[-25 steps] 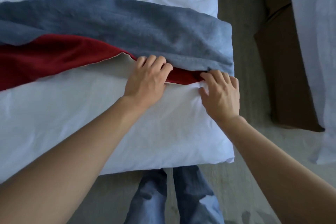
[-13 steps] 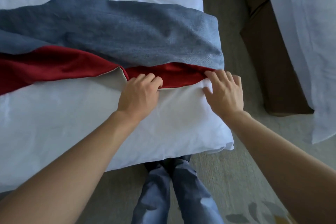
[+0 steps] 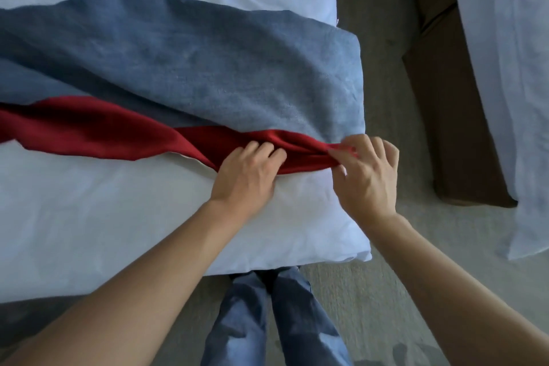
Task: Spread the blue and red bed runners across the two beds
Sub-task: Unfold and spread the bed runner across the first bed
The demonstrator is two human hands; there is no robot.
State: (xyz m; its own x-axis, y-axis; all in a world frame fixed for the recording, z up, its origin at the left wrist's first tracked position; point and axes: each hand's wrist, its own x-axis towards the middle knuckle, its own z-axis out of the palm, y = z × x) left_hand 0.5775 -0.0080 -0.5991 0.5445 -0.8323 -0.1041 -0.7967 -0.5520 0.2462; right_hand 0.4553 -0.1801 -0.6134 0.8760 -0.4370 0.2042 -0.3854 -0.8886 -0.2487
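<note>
A blue bed runner (image 3: 208,62) lies across the white bed (image 3: 118,217) in front of me. Under its near edge a red bed runner (image 3: 104,131) shows as a long, twisted strip running from the left edge to the bed's right side. My left hand (image 3: 246,175) has its fingers curled into the red cloth near the middle-right. My right hand (image 3: 368,169) pinches the bunched red end at the bed's right edge. A second white bed (image 3: 511,68) stands at the right, with no runner visible on it.
A strip of grey carpet (image 3: 383,98) separates the two beds. The brown base (image 3: 451,116) of the second bed runs along that gap. My legs in blue jeans (image 3: 267,321) stand at the near bed's foot edge.
Both hands have gathered more of the red runner and drawn it out from under the blue one. The right hand went from resting flat to pinching the red end.
</note>
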